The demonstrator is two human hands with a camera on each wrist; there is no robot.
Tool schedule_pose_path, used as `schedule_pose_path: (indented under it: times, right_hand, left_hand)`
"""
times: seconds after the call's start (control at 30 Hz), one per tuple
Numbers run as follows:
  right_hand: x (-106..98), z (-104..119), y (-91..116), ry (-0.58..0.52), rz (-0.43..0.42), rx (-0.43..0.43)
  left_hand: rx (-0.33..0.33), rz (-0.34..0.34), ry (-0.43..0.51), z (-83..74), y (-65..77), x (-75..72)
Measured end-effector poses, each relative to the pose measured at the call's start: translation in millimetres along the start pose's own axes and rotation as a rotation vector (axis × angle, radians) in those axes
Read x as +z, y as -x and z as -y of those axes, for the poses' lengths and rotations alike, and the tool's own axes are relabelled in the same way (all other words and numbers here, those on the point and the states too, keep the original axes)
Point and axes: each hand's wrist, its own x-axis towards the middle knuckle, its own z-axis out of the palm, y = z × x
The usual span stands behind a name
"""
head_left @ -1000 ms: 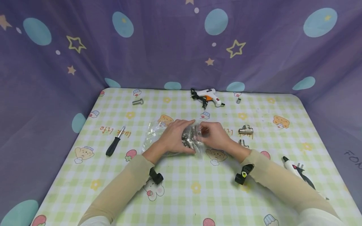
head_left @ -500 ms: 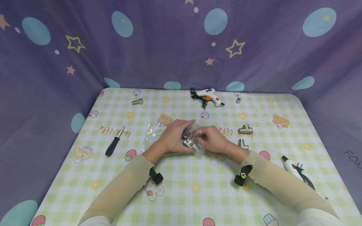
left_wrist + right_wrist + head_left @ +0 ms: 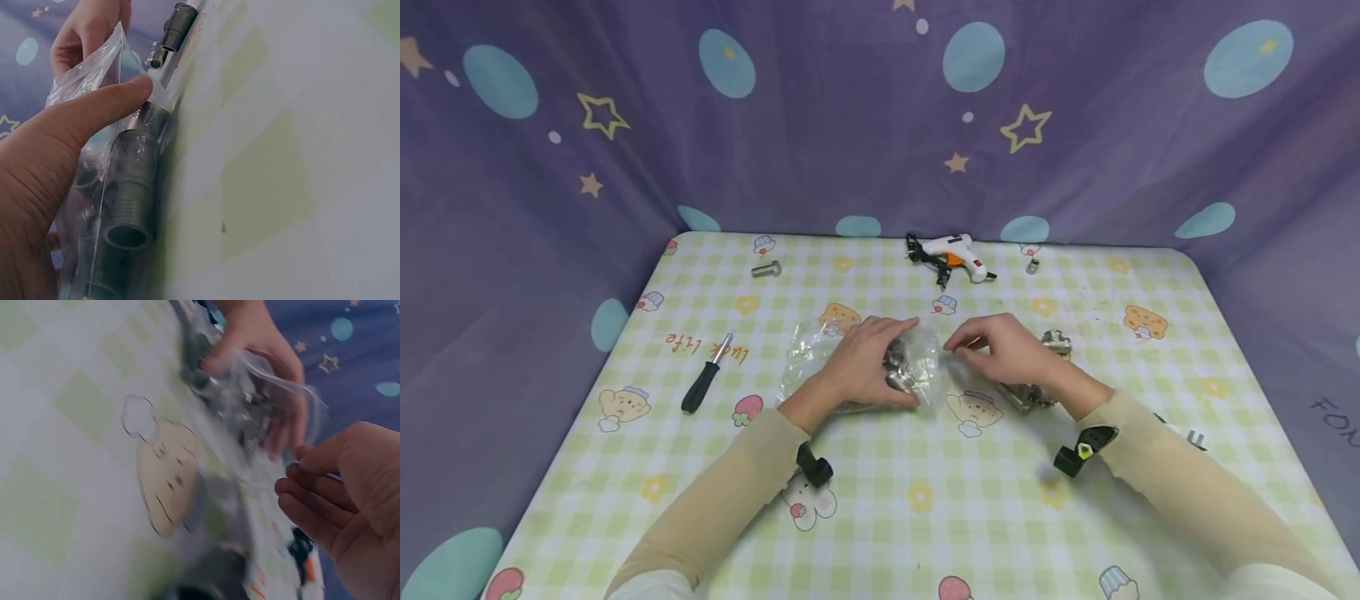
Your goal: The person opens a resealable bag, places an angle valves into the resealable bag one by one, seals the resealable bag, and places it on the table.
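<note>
Wrapped around a clear plastic bag (image 3: pixel 928 375), my left hand (image 3: pixel 861 367) holds it against the table. Threaded metal pipe fittings (image 3: pixel 128 187) show through the plastic, with the thumb over them in the left wrist view. My right hand (image 3: pixel 1000 350) is just right of the bag's open mouth, its fingers (image 3: pixel 312 512) loosely bent with nothing between them. Below the right hand, a metal fitting (image 3: pixel 1019 398) lies on the cloth, partly covered by the wrist. A tee-shaped fitting (image 3: pixel 1057 340) sits behind that wrist.
On the left lie a black-handled screwdriver (image 3: pixel 706 379) and a bolt (image 3: pixel 766 268). A white glue gun (image 3: pixel 958 254) with a black cord is at the back, near a small metal piece (image 3: pixel 1032 266). The right forearm mostly covers a second tool, with its plug (image 3: pixel 1196 437) showing.
My right hand has left the bag's mouth and is now farther right, its fingers empty. A metal fitting shows on the cloth below it. The left hand keeps its hold on the bag.
</note>
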Motion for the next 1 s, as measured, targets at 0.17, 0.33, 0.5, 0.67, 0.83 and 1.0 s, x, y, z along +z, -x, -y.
schedule_pose_path:
  times: [0.17, 0.33, 0.5, 0.67, 0.83, 1.0]
  right_hand:
    - [-21, -4, 14, 0.067, 0.034, -0.002]
    - [-36, -7, 28, 0.119, 0.102, 0.018]
    - [-42, -10, 43, 0.175, 0.167, 0.015]
    - [-41, -11, 53, 0.212, 0.224, 0.005]
    - [-40, -10, 60, 0.241, 0.275, 0.014]
    - [-38, -9, 63, 0.28, 0.324, -0.006]
  left_hand:
    - [0.002, 0.0, -0.012, 0.6, -0.1, -0.6]
    - [0.001, -0.002, -0.011, -0.1, 0.1, -0.9]
    - [0.004, -0.004, -0.002, -1.2, -0.3, 0.0]
    - [0.003, 0.004, -0.003, -1.7, -0.6, 0.1]
    - [-0.004, 0.013, 0.002, -2.2, -0.4, -0.3]
    - [-0.011, 0.021, 0.005, -2.3, -0.4, -0.2]
